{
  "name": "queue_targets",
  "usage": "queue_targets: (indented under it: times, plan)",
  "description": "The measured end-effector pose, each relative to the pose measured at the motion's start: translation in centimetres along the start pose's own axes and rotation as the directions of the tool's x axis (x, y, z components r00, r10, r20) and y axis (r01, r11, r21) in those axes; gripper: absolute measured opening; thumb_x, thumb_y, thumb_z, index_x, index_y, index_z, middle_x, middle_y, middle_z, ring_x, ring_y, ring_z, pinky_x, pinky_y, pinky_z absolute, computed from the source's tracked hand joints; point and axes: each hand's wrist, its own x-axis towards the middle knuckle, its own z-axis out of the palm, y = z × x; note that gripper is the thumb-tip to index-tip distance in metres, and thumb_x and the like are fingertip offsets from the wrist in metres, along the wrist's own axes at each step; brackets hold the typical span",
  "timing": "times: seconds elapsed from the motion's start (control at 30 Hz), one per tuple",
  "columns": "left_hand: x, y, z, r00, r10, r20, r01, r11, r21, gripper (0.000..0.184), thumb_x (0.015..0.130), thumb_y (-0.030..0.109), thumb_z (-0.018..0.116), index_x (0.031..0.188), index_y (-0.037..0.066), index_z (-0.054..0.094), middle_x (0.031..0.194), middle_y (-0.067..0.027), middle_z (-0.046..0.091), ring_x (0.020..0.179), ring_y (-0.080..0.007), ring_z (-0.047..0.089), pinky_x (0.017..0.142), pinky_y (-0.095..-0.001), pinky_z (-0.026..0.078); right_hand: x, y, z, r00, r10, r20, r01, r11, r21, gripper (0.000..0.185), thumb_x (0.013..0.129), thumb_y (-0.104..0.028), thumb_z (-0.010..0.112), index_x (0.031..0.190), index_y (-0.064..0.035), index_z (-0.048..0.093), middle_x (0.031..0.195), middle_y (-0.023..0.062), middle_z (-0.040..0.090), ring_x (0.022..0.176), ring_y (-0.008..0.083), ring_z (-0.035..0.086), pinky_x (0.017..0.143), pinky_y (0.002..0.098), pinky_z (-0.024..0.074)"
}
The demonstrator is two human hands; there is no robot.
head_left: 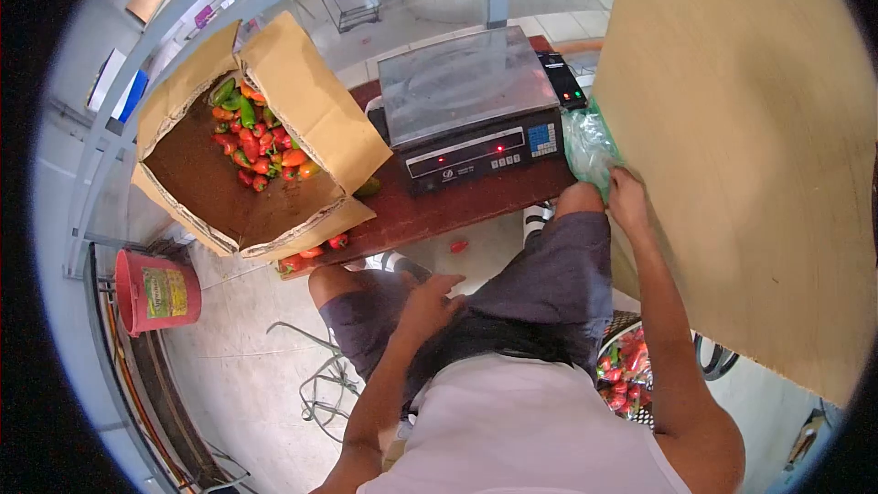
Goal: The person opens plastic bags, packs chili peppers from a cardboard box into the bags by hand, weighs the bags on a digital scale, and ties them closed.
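Observation:
My right hand [628, 200] is at the near end of a bunch of thin, greenish clear plastic bags [588, 142], its fingers closed on the plastic. The bags lie on the right end of the dark red bench, beside a digital scale [480, 119] with a flat metal pan. Over my lap, my left hand [430, 307] hangs with its fingers apart and nothing in it. To the left of the scale, an open cardboard box [311, 91] is tilted toward me, with red, orange and green peppers [261, 142] piled inside.
A few peppers [313, 252] lie by the box on the bench [439, 220]. A basket of bagged peppers [626, 375] stands at my right hip. A large wooden board [732, 146] rises on the right. On the floor are a red bucket [157, 291] and tangled cord [320, 393].

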Motion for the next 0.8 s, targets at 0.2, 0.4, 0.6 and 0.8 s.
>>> queue_targets:
  times: [0.2, 0.4, 0.6, 0.8]
  plan:
    - [-1.2, -1.5, -0.6, 0.997, 0.024, -0.073, -0.019, 0.997, 0.070, 0.038, 0.087, 0.017, 0.073, 0.123, 0.007, 0.065, 0.108, -0.0168, 0.069, 0.103, -0.0337, 0.066, 0.091, -0.0414, 0.051, 6.1, 1.5, 4.6, 0.985, 0.063, 0.163, 0.009, 0.915, -0.403, 0.028, 0.094, -0.022, 0.056, 0.095, 0.0029, 0.069, 0.094, 0.0262, 0.069, 0.086, 0.0437, 0.068, 0.076, 0.0514, 0.0547]
    - [-1.4, -2.4, -0.3, 0.998, 0.045, -0.032, -0.043, 0.998, 0.052, 0.038, 0.088, 0.019, 0.071, 0.123, 0.006, 0.065, 0.112, -0.0175, 0.068, 0.106, -0.0356, 0.065, 0.093, -0.0422, 0.050, 6.4, 2.0, 5.2, 0.988, 0.128, 0.090, -0.081, 0.910, -0.407, 0.035, 0.091, -0.031, 0.065, 0.089, 0.0032, 0.071, 0.089, 0.0266, 0.069, 0.084, 0.0432, 0.069, 0.073, 0.0514, 0.0550]
    - [-1.0, -1.8, -0.6, 0.998, 0.056, -0.038, -0.055, 0.998, 0.018, 0.038, 0.089, 0.020, 0.070, 0.124, 0.006, 0.064, 0.113, -0.0171, 0.067, 0.105, -0.0344, 0.065, 0.094, -0.0419, 0.051, 2.9, -2.9, 0.4, 0.994, 0.105, 0.016, -0.098, 0.966, -0.238, 0.025, 0.087, -0.027, 0.069, 0.088, -0.0022, 0.071, 0.096, 0.0186, 0.068, 0.091, 0.0386, 0.067, 0.078, 0.0484, 0.0536]
    - [-0.7, -0.9, -1.2, 0.995, -0.044, -0.093, 0.027, 0.983, -0.181, 0.040, 0.087, 0.014, 0.074, 0.125, 0.006, 0.064, 0.110, -0.0129, 0.069, 0.105, -0.0273, 0.066, 0.092, -0.0380, 0.052, -4.3, -10.2, -5.7, 0.939, -0.220, -0.265, 0.203, 0.975, -0.090, 0.013, 0.087, -0.012, 0.068, 0.095, -0.0038, 0.062, 0.100, 0.0157, 0.063, 0.096, 0.0372, 0.060, 0.090, 0.0461, 0.0472]
